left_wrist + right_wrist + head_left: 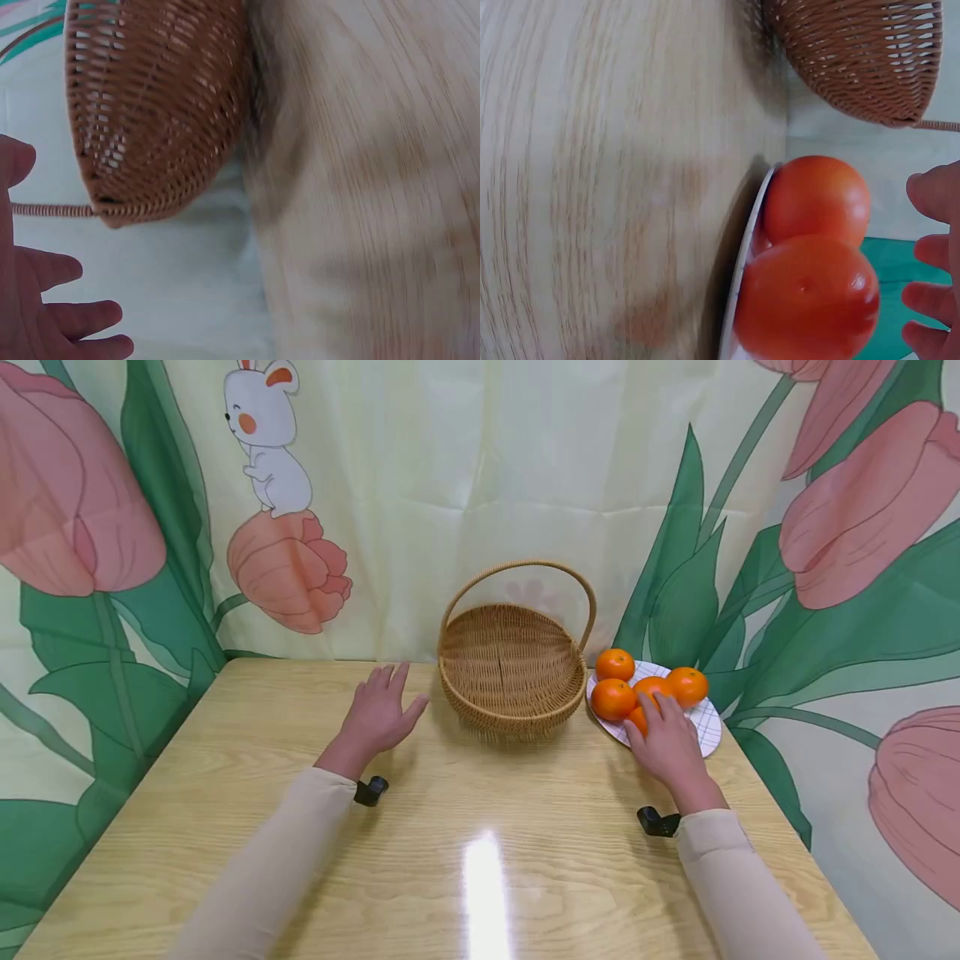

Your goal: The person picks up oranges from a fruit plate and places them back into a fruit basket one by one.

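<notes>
A white plate with a checked pattern point(708, 727) stands at the table's right side, holding several oranges point(612, 699). Over it is my right hand point(666, 743), fingers spread and partly covering the fruit in the head view. In the right wrist view a gap shows between the fingertips point(922, 298) and the nearest orange point(808, 296); no fruit is seen in the grasp. Left of the plate sits a wicker basket point(517, 714) with an arched handle; no contents show in it. My left hand point(378, 714) hovers beside the basket, fingers extended, holding nothing.
The wooden table point(420, 860) backs onto a hanging curtain point(525, 460) printed with tulips and a white rabbit. Basket and plate both stand near the table's back edge, close together.
</notes>
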Action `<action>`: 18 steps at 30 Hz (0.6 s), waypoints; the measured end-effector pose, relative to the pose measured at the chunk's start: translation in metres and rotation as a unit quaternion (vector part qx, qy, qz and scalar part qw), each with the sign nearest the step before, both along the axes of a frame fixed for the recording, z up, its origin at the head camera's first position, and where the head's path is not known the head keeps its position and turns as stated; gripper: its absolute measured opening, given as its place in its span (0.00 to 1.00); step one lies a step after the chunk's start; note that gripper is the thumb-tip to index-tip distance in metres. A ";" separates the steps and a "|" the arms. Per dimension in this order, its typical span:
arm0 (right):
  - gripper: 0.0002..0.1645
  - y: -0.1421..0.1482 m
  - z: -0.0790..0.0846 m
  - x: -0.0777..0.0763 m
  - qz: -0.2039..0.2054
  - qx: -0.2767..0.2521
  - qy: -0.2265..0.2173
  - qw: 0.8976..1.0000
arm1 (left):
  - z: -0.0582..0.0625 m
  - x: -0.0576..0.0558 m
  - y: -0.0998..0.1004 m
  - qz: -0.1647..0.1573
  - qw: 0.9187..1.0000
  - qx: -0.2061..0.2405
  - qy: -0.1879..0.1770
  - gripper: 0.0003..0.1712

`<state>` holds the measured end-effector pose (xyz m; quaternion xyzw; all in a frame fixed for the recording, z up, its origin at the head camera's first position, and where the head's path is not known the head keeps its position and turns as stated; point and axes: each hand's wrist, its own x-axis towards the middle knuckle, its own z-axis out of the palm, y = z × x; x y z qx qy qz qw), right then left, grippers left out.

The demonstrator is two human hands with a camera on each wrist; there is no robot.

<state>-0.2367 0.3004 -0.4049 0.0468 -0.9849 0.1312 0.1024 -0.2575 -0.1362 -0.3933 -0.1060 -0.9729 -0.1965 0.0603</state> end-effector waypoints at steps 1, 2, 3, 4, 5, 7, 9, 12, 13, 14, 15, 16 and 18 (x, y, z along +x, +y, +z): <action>0.37 0.001 -0.002 0.001 0.001 -0.002 -0.001 1.000 | -0.001 0.000 0.004 -0.002 1.000 0.006 -0.001 0.43; 0.37 0.003 -0.003 0.001 0.000 -0.003 -0.001 1.000 | -0.002 -0.001 0.007 -0.006 1.000 0.015 -0.002 0.43; 0.37 0.005 -0.005 0.001 -0.001 -0.004 -0.002 1.000 | -0.003 -0.002 0.011 -0.008 1.000 0.024 -0.004 0.43; 0.37 0.006 -0.006 0.002 -0.004 -0.005 -0.003 1.000 | -0.004 -0.002 0.013 -0.010 0.999 0.035 -0.005 0.43; 0.37 0.008 -0.008 0.001 -0.005 -0.006 -0.005 1.000 | -0.006 -0.002 0.016 -0.012 0.999 0.044 -0.008 0.44; 0.38 0.011 -0.011 0.001 -0.009 -0.009 -0.004 1.000 | -0.008 -0.003 0.020 -0.014 0.998 0.068 -0.013 0.44; 0.38 0.013 -0.014 0.000 -0.010 -0.013 -0.001 1.000 | -0.011 -0.005 0.024 -0.012 0.995 0.093 -0.014 0.44; 0.39 0.015 -0.017 0.001 -0.013 -0.019 0.002 1.000 | -0.015 -0.005 0.029 -0.010 0.991 0.131 -0.023 0.44; 0.39 0.015 -0.017 0.001 -0.015 -0.020 0.001 1.000 | -0.016 -0.006 0.031 -0.009 0.989 0.144 -0.027 0.44; 0.39 0.016 -0.018 0.002 -0.016 -0.021 0.000 1.000 | -0.017 -0.006 0.033 -0.008 0.987 0.158 -0.030 0.44; 0.39 0.017 -0.018 0.002 -0.017 -0.022 -0.001 1.000 | -0.018 -0.006 0.035 -0.006 0.985 0.171 -0.033 0.44; 0.40 0.017 -0.019 0.002 -0.018 -0.022 -0.002 1.000 | -0.019 -0.006 0.037 -0.003 0.982 0.183 -0.038 0.44; 0.40 0.018 -0.019 0.002 -0.020 -0.025 -0.005 0.999 | -0.021 -0.007 0.041 0.000 0.978 0.205 -0.041 0.44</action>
